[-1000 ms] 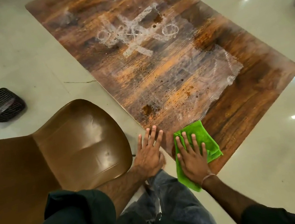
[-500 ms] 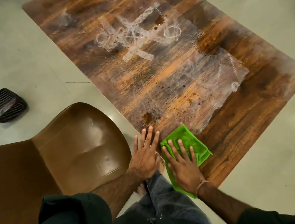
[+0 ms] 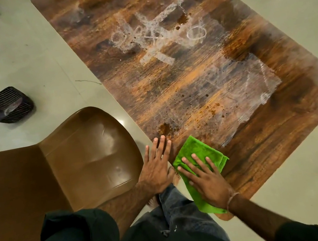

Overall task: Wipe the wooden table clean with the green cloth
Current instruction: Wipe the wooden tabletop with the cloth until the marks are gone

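- At the near corner of the wooden table (image 3: pixel 261 157), your right hand (image 3: pixel 207 187) lies flat on the green cloth (image 3: pixel 199 150), fingers straight and spread, pressing down and gripping nothing.
- The cloth is bunched, and its near part overhangs the table edge.
- Your left hand (image 3: pixel 158 169) is just beside it at the left edge, fingers straight, holding nothing.
- A brown stain (image 3: pixel 163 128) sits just past your left fingertips.
- White scribbles (image 3: pixel 154 37) are mid-table, farther up.
- A brown chair (image 3: pixel 81 157) stands left of the table, with a black fan (image 3: pixel 8 104) on the floor beyond.
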